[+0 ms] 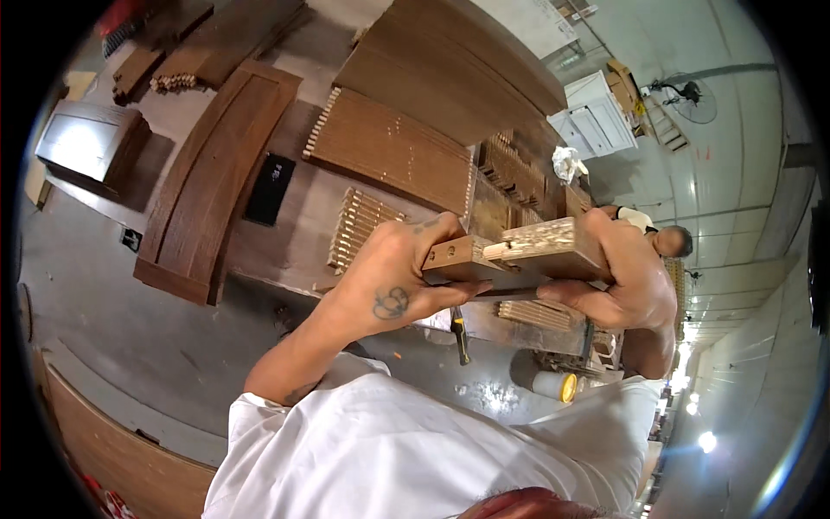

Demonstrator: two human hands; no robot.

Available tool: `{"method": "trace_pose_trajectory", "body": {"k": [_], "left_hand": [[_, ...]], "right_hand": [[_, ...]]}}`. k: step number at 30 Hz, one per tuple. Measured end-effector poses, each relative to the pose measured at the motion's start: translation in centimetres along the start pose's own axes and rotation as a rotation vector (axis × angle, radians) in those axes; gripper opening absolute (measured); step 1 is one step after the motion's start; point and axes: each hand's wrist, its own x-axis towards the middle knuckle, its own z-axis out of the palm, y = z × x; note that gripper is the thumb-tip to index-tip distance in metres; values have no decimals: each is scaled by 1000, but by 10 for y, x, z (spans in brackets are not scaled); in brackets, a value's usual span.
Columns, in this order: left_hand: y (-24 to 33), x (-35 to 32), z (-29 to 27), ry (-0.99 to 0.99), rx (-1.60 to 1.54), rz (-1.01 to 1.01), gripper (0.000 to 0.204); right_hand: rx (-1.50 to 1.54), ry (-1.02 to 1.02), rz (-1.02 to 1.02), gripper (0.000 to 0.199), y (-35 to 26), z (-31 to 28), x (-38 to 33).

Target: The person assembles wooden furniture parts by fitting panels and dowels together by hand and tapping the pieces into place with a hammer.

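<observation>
In front of my chest, both hands hold brown wooden pieces end to end. My left hand (393, 268) is closed on a narrow wooden rail (452, 257) with two small round holes in its near face. My right hand (618, 268) grips a thicker wooden block (562, 255) whose upper face looks pale and rough. A light wooden dowel (496, 251) shows at the gap between the two pieces. Below them is a tool with a black and yellow handle (460, 336); its head is partly hidden.
Beyond my hands, the table bears a brown panel (389, 147), stacked slats (359, 229) and a flat black rectangle (270, 189). A long framed panel (212, 173) lies to the left. A yellow-lidded white bucket (555, 386) stands low right. Another person (670, 241) is at far right.
</observation>
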Motion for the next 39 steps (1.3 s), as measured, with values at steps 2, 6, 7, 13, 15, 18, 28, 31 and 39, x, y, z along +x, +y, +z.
{"method": "trace_pose_trajectory", "body": {"k": [2,6,7,13,15,18,28,31,39], "left_hand": [[-4,1,1,-15,59,-29,37],[-3,3,2,-5,38,-19,38],[-4,5,1,-8,30,-20,38],[-4,12,-3,-15,28,29,38],[-6,13,-2,-22,61,98,42],[-11,12,-1,-37,198,92,47],[-8,10,-4,-32,148,51,57],[0,6,-3,-29,95,-16,62],[-6,4,-12,-145,-190,192,77]], "right_hand": [[-15,48,21,43,-2,4,-1],[-33,153,-2,43,-3,10,-2],[-70,152,5,43,-2,10,-2],[-35,85,20,42,11,7,2],[78,110,29,43,19,10,2],[174,140,47,44,21,14,0],[-2,169,27,41,8,13,2],[58,138,55,37,5,11,2],[198,29,91,41,0,5,-1]]}}
